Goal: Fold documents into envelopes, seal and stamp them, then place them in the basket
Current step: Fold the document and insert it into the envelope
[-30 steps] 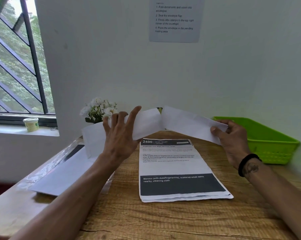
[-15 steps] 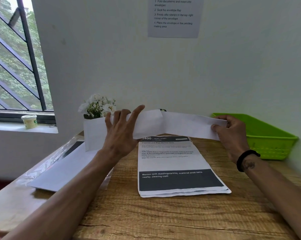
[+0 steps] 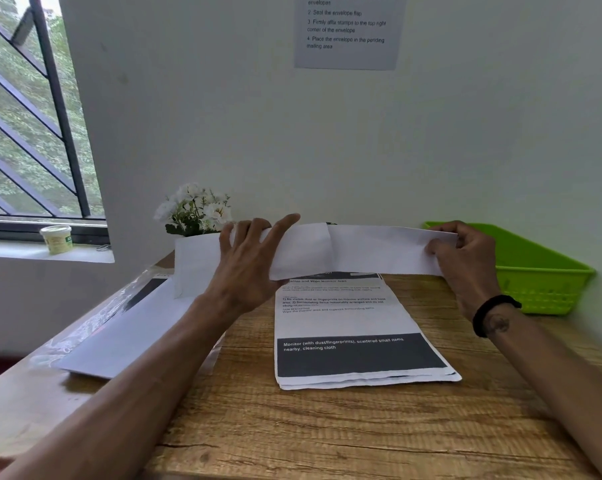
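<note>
1. Two hands up on one folded document [image 3: 372, 249], held level in the air above the wooden table [image 3: 327, 427].
2. Left hand [image 3: 247, 268] clamped on the left part – fingers [image 3: 258, 230] curled over the top edge, thumb hidden behind the paper.
3. Right hand [image 3: 466, 261] pinching the right end between thumb and fingertips, black band [image 3: 493, 313] round the wrist.
4. Looks like a white envelope [image 3: 192, 261] at the left end, past the left hand – can't tell how far the paper sits inside it.
5. Straight below: stack of printed sheets [image 3: 355, 341] lying flat on the table, dark banner near the front edge.
6. Off to the left: more white envelopes [image 3: 119, 341] on a clear plastic sleeve.
7. Far right against the wall: green basket [image 3: 535, 282], well apart from the held paper.
8. Further back: white flowers [image 3: 195, 209], a small tub [image 3: 56, 239] on the window sill, and a printed notice [image 3: 348, 29] on the wall.
</note>
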A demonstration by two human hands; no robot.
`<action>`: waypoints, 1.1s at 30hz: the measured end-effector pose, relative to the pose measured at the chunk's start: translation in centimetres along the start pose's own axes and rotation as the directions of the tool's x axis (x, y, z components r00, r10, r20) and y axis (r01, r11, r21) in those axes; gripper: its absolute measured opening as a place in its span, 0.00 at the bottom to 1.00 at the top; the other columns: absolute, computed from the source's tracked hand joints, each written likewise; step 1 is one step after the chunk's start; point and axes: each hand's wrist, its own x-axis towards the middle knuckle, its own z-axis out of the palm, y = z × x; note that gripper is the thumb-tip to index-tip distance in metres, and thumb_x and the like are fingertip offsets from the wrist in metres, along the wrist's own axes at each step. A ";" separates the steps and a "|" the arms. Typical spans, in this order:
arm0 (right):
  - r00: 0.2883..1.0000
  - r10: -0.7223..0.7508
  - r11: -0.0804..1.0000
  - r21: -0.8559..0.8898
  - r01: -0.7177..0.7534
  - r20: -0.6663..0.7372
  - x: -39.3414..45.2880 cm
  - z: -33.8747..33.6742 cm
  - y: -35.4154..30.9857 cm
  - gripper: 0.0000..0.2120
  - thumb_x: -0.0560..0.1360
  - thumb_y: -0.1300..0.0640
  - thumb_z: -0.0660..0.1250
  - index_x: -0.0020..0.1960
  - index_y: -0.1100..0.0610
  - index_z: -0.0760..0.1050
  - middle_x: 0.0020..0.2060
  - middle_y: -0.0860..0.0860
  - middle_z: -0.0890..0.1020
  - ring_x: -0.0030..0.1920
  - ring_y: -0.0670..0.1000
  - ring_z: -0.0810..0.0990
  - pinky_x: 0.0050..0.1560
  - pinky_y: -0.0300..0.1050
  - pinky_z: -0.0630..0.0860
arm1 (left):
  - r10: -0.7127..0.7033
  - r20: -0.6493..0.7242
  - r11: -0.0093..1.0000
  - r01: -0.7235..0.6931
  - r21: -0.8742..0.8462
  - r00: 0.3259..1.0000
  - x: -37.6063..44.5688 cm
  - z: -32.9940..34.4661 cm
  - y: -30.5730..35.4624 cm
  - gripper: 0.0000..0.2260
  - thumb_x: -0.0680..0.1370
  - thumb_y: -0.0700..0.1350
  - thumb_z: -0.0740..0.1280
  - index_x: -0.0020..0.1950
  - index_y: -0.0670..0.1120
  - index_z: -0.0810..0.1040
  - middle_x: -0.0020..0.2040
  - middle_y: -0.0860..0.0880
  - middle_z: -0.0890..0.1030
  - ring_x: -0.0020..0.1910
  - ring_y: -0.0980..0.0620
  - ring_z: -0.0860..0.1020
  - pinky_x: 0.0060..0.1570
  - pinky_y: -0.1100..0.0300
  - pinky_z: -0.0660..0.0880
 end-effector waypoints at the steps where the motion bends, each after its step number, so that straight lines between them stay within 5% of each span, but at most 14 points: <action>1: 1.000 -0.007 1.000 -0.007 0.007 0.008 0.0 0.0 0.0 0.10 0.74 0.71 0.66 0.44 0.57 0.79 0.38 0.49 0.80 0.37 0.47 0.78 0.30 0.32 0.75 | 0.011 0.014 1.000 -0.011 -0.004 1.000 0.0 0.0 0.1 0.48 0.68 0.61 0.77 0.82 0.57 0.57 0.63 0.47 0.72 0.65 0.42 0.69 0.72 0.35 0.60; 11: 0.994 0.014 0.999 -0.037 -0.011 0.105 -0.7 0.5 0.2 0.12 0.75 0.70 0.68 0.45 0.54 0.80 0.41 0.49 0.82 0.38 0.46 0.79 0.30 0.30 0.75 | 0.101 0.022 0.994 -0.100 -0.031 0.995 0.0 0.3 1.1 0.45 0.69 0.60 0.77 0.82 0.57 0.60 0.62 0.48 0.72 0.63 0.44 0.70 0.72 0.39 0.62; 15: 0.983 0.044 0.997 -0.064 -0.033 0.179 -1.1 1.0 0.8 0.14 0.74 0.67 0.72 0.56 0.54 0.81 0.48 0.51 0.85 0.43 0.46 0.83 0.33 0.30 0.76 | 0.099 -0.004 0.995 -0.099 -0.032 0.995 0.0 0.3 1.2 0.44 0.69 0.59 0.76 0.81 0.56 0.61 0.62 0.48 0.72 0.63 0.44 0.70 0.71 0.39 0.62; 19: 0.981 0.121 0.991 0.028 -0.127 0.153 -0.9 1.0 0.8 0.22 0.75 0.61 0.76 0.66 0.52 0.75 0.50 0.52 0.84 0.46 0.51 0.86 0.38 0.44 0.83 | 0.048 -0.058 0.999 -0.049 -0.023 0.997 0.1 0.1 0.9 0.43 0.70 0.60 0.76 0.81 0.56 0.62 0.63 0.47 0.72 0.63 0.43 0.69 0.71 0.38 0.62; 25: 0.980 0.180 0.968 0.163 -0.192 0.087 -0.6 0.5 0.9 0.09 0.74 0.64 0.77 0.51 0.57 0.79 0.43 0.54 0.84 0.40 0.50 0.81 0.36 0.43 0.83 | 0.025 -0.088 1.000 -0.026 -0.006 0.996 0.1 0.0 0.8 0.43 0.69 0.61 0.77 0.81 0.55 0.63 0.63 0.47 0.72 0.64 0.42 0.69 0.71 0.38 0.62; 33: 0.975 0.113 0.987 0.089 -0.133 0.193 -1.5 1.2 0.6 0.06 0.75 0.63 0.76 0.50 0.57 0.82 0.40 0.53 0.85 0.37 0.48 0.83 0.37 0.42 0.82 | 0.030 -0.080 0.999 -0.031 -0.008 0.996 0.1 0.0 1.0 0.42 0.69 0.59 0.77 0.81 0.55 0.63 0.63 0.47 0.72 0.64 0.43 0.69 0.72 0.38 0.61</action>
